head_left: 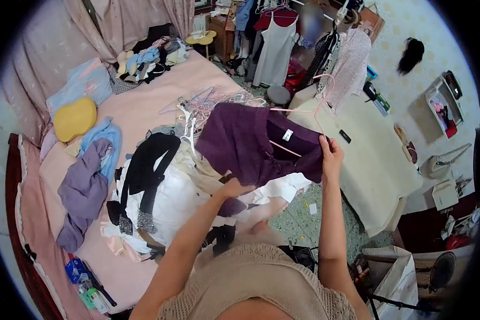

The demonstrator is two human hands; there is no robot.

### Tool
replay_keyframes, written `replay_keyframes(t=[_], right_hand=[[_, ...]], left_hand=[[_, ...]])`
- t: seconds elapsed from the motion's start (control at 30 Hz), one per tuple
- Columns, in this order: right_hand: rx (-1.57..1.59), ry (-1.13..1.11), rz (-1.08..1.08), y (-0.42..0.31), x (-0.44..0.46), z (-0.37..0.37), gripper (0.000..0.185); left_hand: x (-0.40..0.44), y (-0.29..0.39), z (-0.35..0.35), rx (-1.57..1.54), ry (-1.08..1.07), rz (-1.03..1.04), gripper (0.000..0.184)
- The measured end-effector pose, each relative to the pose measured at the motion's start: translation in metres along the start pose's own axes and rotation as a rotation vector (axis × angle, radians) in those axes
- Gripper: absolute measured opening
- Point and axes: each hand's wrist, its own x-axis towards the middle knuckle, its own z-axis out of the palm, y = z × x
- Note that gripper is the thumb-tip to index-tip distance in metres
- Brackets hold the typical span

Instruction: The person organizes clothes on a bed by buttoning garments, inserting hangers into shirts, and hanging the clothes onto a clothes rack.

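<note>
A dark purple knit top is held up in front of me, with a pink hanger through it and a white label at its opening. My right hand pinches the top's edge on the right, close to the hanger's arm. Lower down, my left hand closes on the bottom edge of the cloth, its fingertips partly hidden. Behind the top, a tangle of hangers lies on the bed. White clothes and a black garment are piled left of my left hand.
The pink bed also bears a mauve garment, a yellow cushion and a far clothes heap. Beyond the speckled floor, a cream-covered surface stands at right. Hanging clothes are at the back.
</note>
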Motion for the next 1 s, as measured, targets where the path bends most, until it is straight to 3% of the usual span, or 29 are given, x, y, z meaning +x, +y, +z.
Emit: replay_keyframes(t=[0.03,0.07,0.1,0.17,0.27,0.3,0.37,0.4,0.43,0.5,0.6,0.67,0.77,0.83,0.9,0.93,1.0], right_hand=[[0.043,0.016,0.012,-0.003,0.002,-0.004,0.02],[0.018,0.046,0.033,0.003,0.007,-0.011,0.021],[0.02,0.044,0.025,0.001,0.008,-0.015,0.021],[-0.003,0.057,0.009,-0.002,0.011,-0.023,0.022],[-0.021,0.096,0.031,0.023,0.028,-0.045,0.023],[-0.016,0.093,0.033,0.027,0.03,-0.052,0.023],[-0.056,0.127,-0.006,0.033,0.032,-0.072,0.022],[-0.033,0.125,-0.02,0.036,0.033,-0.085,0.021],[-0.037,0.122,-0.016,0.039,0.034,-0.102,0.021],[-0.088,0.13,-0.065,0.042,0.035,-0.14,0.02],[-0.246,0.169,-0.095,0.05,0.038,-0.208,0.019],[-0.274,0.167,-0.121,0.055,0.044,-0.249,0.022],[-0.265,0.096,-0.125,0.055,0.057,-0.289,0.023],[-0.281,0.058,-0.108,0.05,0.065,-0.291,0.022],[-0.411,-0.059,-0.1,0.055,0.08,-0.282,0.021],[-0.422,-0.138,-0.108,0.058,0.087,-0.271,0.021],[-0.453,-0.249,-0.098,0.076,0.104,-0.241,0.022]], left_hand=[[-0.012,0.015,-0.002,-0.001,-0.105,-0.028,0.055],[-0.002,-0.005,0.016,-0.172,0.018,0.268,0.047],[-0.002,-0.001,0.025,-0.478,-0.007,0.355,0.041],[-0.003,-0.001,0.033,-0.727,-0.216,0.078,0.043],[-0.004,0.008,0.049,-0.902,-0.279,0.138,0.05],[-0.006,0.018,0.051,-0.901,-0.273,0.135,0.05],[-0.012,0.045,0.06,-0.587,-0.299,0.165,0.062],[0.019,0.028,0.087,-0.444,-0.332,0.228,0.062],[0.013,0.047,0.096,-0.45,-0.335,0.225,0.062],[0.001,0.084,0.121,-0.294,-0.468,0.387,0.06],[0.01,0.115,0.181,-0.216,-0.618,0.404,0.06],[-0.028,0.179,0.166,-0.02,-0.748,0.311,0.065],[0.021,0.169,0.23,-0.237,-0.79,0.5,0.071],[0.022,0.185,0.223,-0.356,-0.817,0.508,0.073],[0.018,0.191,0.203,-0.545,-0.562,0.445,0.07],[0.015,0.194,0.19,-0.723,-0.53,0.356,0.061],[0.044,0.165,0.186,-0.896,-0.463,0.292,0.065]])
